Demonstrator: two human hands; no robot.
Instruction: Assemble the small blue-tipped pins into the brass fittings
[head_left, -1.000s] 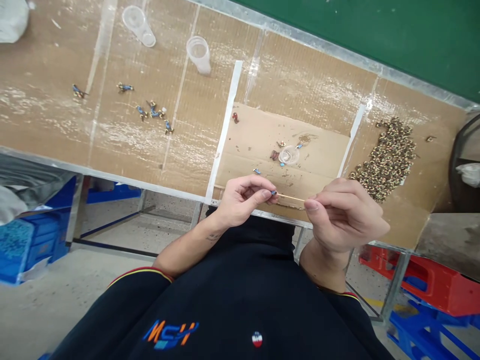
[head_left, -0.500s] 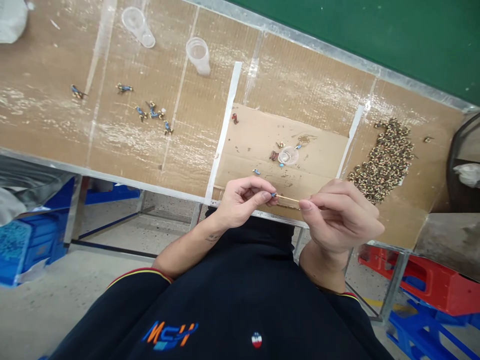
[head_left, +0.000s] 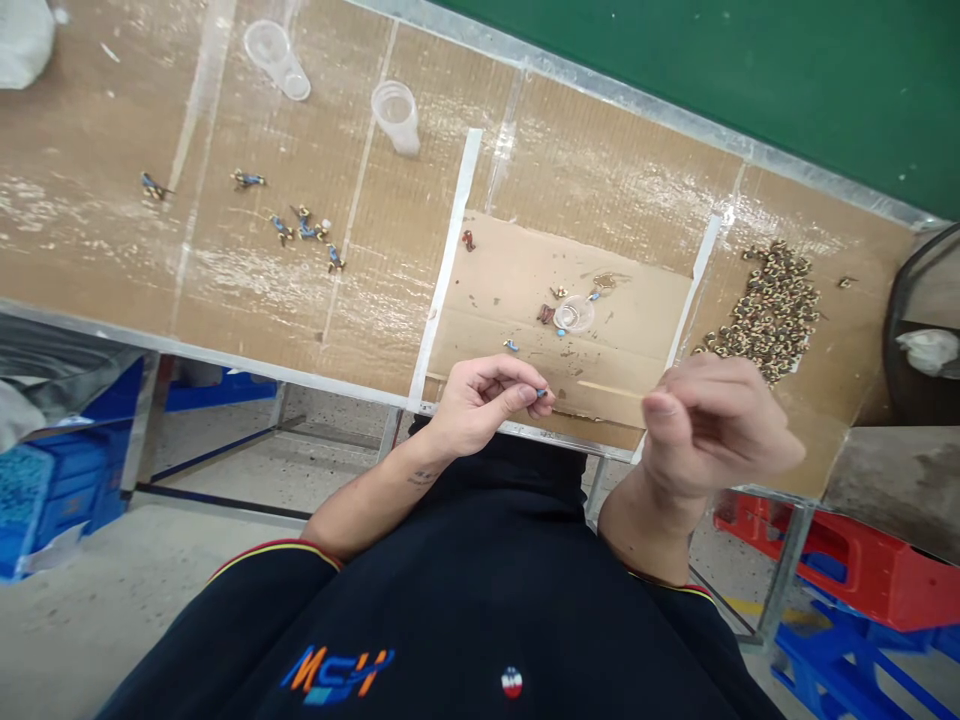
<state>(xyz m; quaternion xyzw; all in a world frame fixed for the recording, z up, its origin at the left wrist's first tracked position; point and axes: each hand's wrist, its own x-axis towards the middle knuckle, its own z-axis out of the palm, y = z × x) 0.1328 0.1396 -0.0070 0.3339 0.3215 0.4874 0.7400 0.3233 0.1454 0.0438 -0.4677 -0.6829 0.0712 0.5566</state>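
Between the thumb and fingers of my left hand point(head_left: 487, 405) is a small blue-painted figurine point(head_left: 541, 393), mostly covered by the fingertips. My right hand point(head_left: 712, 425) pinches a thin wooden stick point(head_left: 611, 390), whose tip points left, apart from the figurine. Beyond the hands, on a cardboard sheet point(head_left: 495, 280), stands a small clear cup point(head_left: 574, 314). Close around the cup lie a dark reddish-brown piece point(head_left: 546, 314) and bits of blue. Another small blue piece point(head_left: 511, 345) lies just past my left hand.
A heap of small dark-and-cream pieces point(head_left: 776, 310) spreads at the right. Several blue-painted figurines point(head_left: 307, 228) lie to the left, below two clear plastic cups point(head_left: 395, 115). White tape strips point(head_left: 448, 260) flank the cardboard sheet. The table's near edge runs just under my hands.
My right hand has moved right with the stick, drawing its tip away from the blue figurine. My left hand stays nearly in place, still pinching the figurine.
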